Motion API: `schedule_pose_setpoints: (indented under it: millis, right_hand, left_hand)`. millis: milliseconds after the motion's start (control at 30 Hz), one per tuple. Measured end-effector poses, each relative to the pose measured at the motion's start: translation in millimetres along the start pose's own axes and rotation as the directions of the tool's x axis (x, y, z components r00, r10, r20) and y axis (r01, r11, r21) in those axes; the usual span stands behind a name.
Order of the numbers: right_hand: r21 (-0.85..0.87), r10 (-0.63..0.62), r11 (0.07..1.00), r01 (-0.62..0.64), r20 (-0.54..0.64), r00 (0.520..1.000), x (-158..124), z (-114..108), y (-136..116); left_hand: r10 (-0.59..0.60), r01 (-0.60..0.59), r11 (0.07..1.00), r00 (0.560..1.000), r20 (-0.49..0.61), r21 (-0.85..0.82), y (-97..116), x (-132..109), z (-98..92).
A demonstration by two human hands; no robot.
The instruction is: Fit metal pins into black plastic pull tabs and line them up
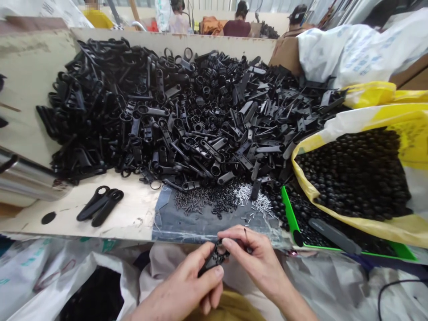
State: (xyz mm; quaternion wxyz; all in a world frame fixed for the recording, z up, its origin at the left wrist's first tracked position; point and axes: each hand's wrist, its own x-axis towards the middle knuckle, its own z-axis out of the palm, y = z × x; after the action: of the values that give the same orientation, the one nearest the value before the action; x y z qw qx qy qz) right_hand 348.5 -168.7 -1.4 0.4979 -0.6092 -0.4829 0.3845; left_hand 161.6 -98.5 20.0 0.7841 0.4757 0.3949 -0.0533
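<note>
Over my lap, just off the table's front edge, my left hand (pixel 192 278) is closed around a black plastic part (pixel 211 261) with a hollowed inner side. My right hand (pixel 259 258) pinches the upper end of the same part, its thumb pressing near the top. Small dark pieces show by the right fingers; what they are I cannot make out. Beyond the hands, dark screws (pixel 192 203), small black pieces (pixel 224 203) and silver pins (pixel 257 198) lie in loose heaps on a dark mat (pixel 187 227).
A large pile of black plastic parts (pixel 160 120) fills the table's back. Two black handles (pixel 107 207) lie at left near a metal cylinder (pixel 30 174). At right are a green tray (pixel 290 218) and a yellow-white bag (pixel 307 187) of black balls. Several people sit beyond.
</note>
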Motion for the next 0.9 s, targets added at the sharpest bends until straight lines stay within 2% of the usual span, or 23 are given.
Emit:
schedule_pose_setpoints:
  millis: [167,333,467,600,667,733,800,900]
  right_hand:
    - [-0.076,0.024,0.997,-0.021,0.046,0.999,-4.8,-3.3,0.6]
    - [-0.052,-0.067,0.996,0.075,0.134,0.989,-5.0,-8.9,-2.6]
    - [-0.086,-0.093,0.991,0.105,0.134,0.987,-4.6,-8.0,-2.7]
    - [-0.143,-0.150,0.977,0.160,0.077,0.986,-11.0,1.5,-1.6]
    - [-0.152,-0.164,0.973,0.175,0.080,0.983,-14.7,4.4,-3.4]
    - [-0.155,-0.143,0.975,0.159,0.108,0.984,-16.3,2.5,-6.0]
    - [-0.169,-0.119,0.976,0.134,0.096,0.988,-14.4,-4.5,-7.1]
    - [-0.271,-0.135,0.955,0.120,-0.036,0.990,-4.3,-17.9,-4.0]
  left_hand:
    - [-0.033,0.026,0.993,0.998,-0.060,-0.118,4.0,-3.3,2.9]
    - [-0.042,0.031,0.988,0.997,-0.067,-0.154,5.5,-7.7,4.7]
    - [-0.024,0.012,0.979,0.998,-0.055,-0.204,-0.8,-1.3,2.7]
    - [0.035,-0.036,0.996,0.999,-0.020,-0.079,-10.3,1.6,-4.6]
    - [0.043,-0.043,0.999,0.998,-0.041,0.014,-16.1,-1.9,-9.5]
    - [0.076,-0.064,0.994,0.986,-0.149,0.083,-20.6,-5.7,-14.2]
    - [0.132,-0.093,0.985,0.948,-0.290,0.145,-19.9,-6.0,-18.5]
    - [0.270,-0.146,0.929,0.894,-0.356,0.340,-4.7,1.7,-25.2]
